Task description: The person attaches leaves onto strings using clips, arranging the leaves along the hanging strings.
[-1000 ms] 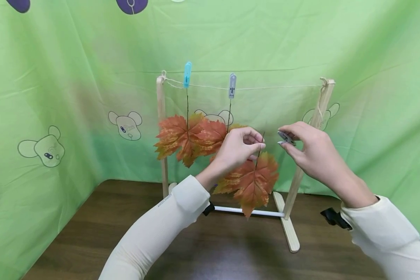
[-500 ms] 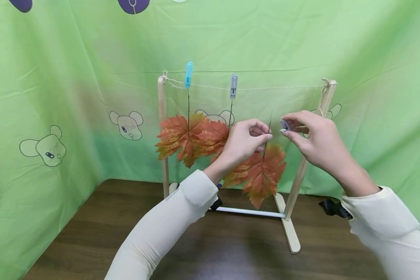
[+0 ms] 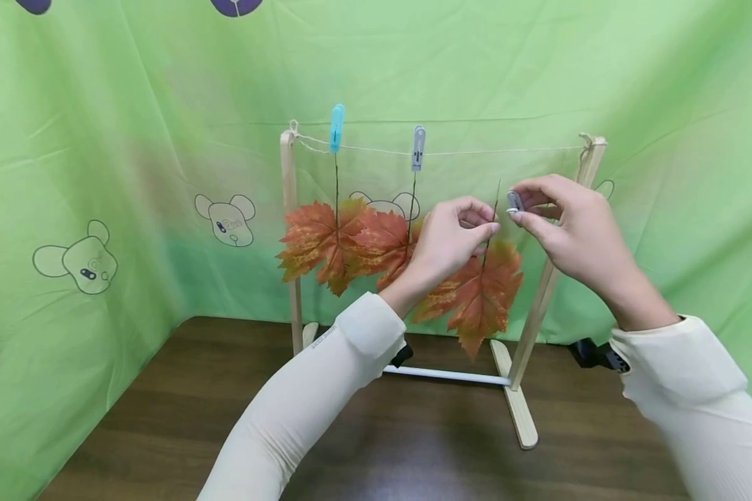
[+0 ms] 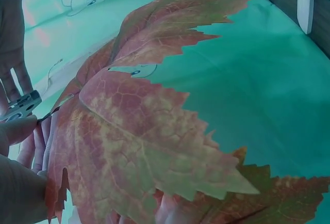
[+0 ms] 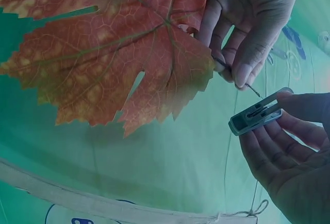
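My left hand [image 3: 454, 233] pinches the thin dark stem of an orange artificial maple leaf [image 3: 479, 292], which hangs below the fingers. The stem's tip points up, under the string [image 3: 476, 151]. Just to the right, my right hand [image 3: 576, 226] holds a grey clothespin [image 3: 514, 202] between thumb and fingers. In the right wrist view the clothespin [image 5: 258, 114] sits close beside the stem's end. A blue clothespin [image 3: 336, 129] and another grey clothespin [image 3: 418, 147] are on the string, each with a leaf hanging under it by its stem. The left hand partly covers the second hanging leaf [image 3: 382, 243].
Two wooden posts [image 3: 288, 209] carry the string, one at each end. A white bar [image 3: 451, 376] joins them low down, and a wooden foot [image 3: 520, 414] lies on the brown table [image 3: 163, 417]. A green printed curtain [image 3: 131, 174] stands behind.
Both hands have moved up and to the right, raising the leaf and its stem toward the string. The grey clothespin has turned in the right fingers and gone up with them.
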